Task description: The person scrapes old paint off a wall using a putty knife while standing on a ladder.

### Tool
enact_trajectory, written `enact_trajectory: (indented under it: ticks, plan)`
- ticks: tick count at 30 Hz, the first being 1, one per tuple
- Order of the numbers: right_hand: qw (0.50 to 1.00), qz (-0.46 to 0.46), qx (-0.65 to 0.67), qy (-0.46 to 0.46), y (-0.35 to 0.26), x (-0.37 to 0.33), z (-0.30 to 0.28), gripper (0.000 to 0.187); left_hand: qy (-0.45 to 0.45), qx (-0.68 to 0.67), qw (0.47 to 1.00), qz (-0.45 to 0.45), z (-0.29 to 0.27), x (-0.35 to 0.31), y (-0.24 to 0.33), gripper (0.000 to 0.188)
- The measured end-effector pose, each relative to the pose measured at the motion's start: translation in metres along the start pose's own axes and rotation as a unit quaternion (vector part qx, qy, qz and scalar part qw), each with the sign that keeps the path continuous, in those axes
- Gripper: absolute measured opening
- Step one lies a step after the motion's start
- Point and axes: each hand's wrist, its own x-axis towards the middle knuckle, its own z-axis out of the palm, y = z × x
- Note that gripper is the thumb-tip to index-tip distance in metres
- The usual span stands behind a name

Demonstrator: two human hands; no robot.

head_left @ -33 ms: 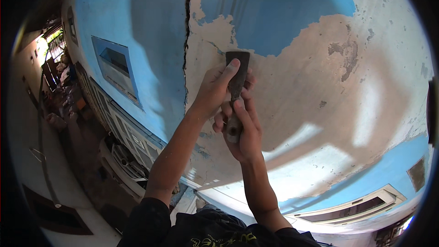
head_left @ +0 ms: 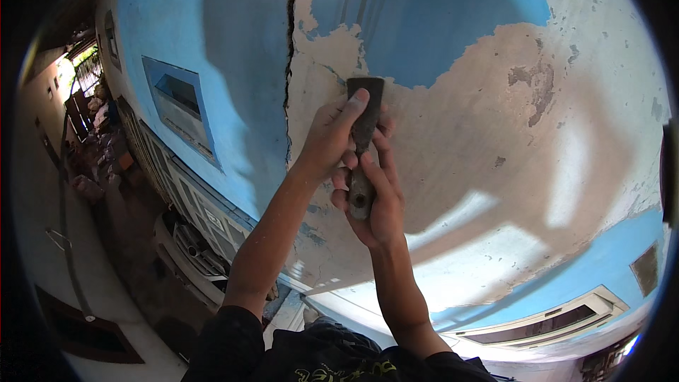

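Observation:
A paint scraper (head_left: 367, 119) with a wide dark blade and a grey handle is held in both hands against a wall of peeling paint. My left hand (head_left: 332, 131) grips the blade, its thumb lying flat on the metal and its fingers behind. Around the handle below, my right hand (head_left: 382, 205) is closed with the thumb along its side. The blade's top edge meets the lower border of the blue paint (head_left: 417, 42), where bare pale plaster (head_left: 453, 134) begins. Whether the edge presses on the wall is hard to tell.
A long dark crack (head_left: 289, 64) runs down the wall left of the hands. Further left is a blue-framed window opening (head_left: 180, 110). A parked car (head_left: 187, 255) and a cluttered passage (head_left: 106, 141) lie at the lower left. Another window frame (head_left: 544, 322) shows at lower right.
The scraper and both hands have shifted very slightly up and to the left. The grip of each hand looks the same.

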Motion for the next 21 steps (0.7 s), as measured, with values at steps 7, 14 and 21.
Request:
enact_trajectory:
  ticks: [7, 14, 21]
  plan:
    - [0.990, 0.074, 0.103, -0.060, -0.001, 0.015, 0.011, 0.041, 0.004, 0.000, 1.000, -0.002, -0.006, 0.006, 0.010, 0.049]
    - [0.995, 0.090, 0.046, -0.022, 0.004, 0.035, 0.021, 0.031, 0.005, -0.001, 1.000, 0.001, -0.019, 0.019, 0.015, 0.050]
    - [0.996, 0.093, 0.000, -0.010, 0.006, 0.041, 0.016, 0.035, 0.021, -0.038, 0.999, -0.022, -0.017, 0.020, 0.013, 0.049]
